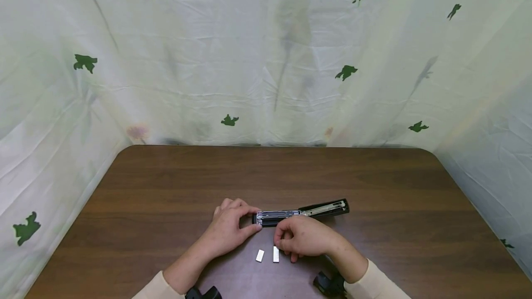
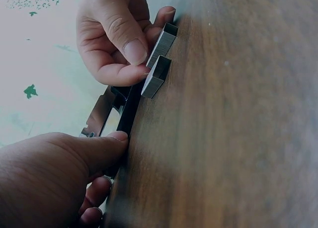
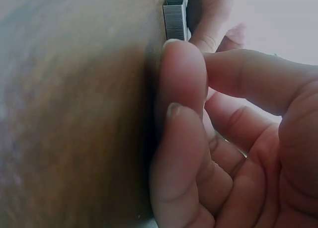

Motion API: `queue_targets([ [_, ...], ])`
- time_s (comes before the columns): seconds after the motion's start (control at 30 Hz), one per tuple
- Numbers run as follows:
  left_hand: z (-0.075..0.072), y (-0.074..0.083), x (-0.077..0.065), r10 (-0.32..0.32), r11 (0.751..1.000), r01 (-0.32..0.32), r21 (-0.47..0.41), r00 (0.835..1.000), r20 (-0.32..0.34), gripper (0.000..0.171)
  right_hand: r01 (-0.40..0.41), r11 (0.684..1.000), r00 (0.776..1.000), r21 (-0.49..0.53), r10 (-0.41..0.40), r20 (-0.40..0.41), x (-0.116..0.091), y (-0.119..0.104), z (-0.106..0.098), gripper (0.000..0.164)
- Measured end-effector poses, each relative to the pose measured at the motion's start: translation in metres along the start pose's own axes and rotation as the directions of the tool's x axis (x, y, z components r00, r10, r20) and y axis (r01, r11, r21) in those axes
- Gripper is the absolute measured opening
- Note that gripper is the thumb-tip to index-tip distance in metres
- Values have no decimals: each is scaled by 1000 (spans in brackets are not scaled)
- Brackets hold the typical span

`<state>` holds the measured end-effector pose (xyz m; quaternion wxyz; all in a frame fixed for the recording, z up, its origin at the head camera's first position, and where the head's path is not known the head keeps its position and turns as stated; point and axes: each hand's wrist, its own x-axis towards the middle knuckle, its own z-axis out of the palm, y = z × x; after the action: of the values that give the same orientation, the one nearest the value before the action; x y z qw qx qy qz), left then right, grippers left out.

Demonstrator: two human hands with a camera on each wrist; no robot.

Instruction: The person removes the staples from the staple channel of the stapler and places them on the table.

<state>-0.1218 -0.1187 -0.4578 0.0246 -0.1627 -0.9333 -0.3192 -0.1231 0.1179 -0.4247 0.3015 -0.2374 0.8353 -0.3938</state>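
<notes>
A black stapler lies opened out on the table, its upper arm swung back to the right and a metal channel showing. My left hand grips its left end, thumb on the near side and fingers on the far side; the left wrist view shows this thumb against the black base. Below the stapler my right hand has curled fingers, thumb and index pinching the far end of a strip of staples. A shorter strip of staples lies just left of it.
The brown wooden table has rounded far corners. Behind it and at both sides hangs a pale curtain with green leaf prints. Dark wrist-worn devices sit under the forearms near the front.
</notes>
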Motion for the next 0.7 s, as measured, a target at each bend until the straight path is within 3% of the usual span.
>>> queue_targets([
  [0.47, -2, -1, -1, -2, 1000, 2, -11, 1000, 8, 32, 4, 992, 998, -128, -12, -62, -3, -7, 0, 13],
  [0.6, -3, -3, -2, 14, 1000, -13, -20, 1000, 5, 34, 27, 987, 996, -157, -40, -78, -5, -10, -4, 11],
  [0.7, -4, -4, -2, 19, 999, -18, -29, 1000, 16, 39, 68, 984, 985, -166, -93, -147, -8, -14, -8, 10],
])
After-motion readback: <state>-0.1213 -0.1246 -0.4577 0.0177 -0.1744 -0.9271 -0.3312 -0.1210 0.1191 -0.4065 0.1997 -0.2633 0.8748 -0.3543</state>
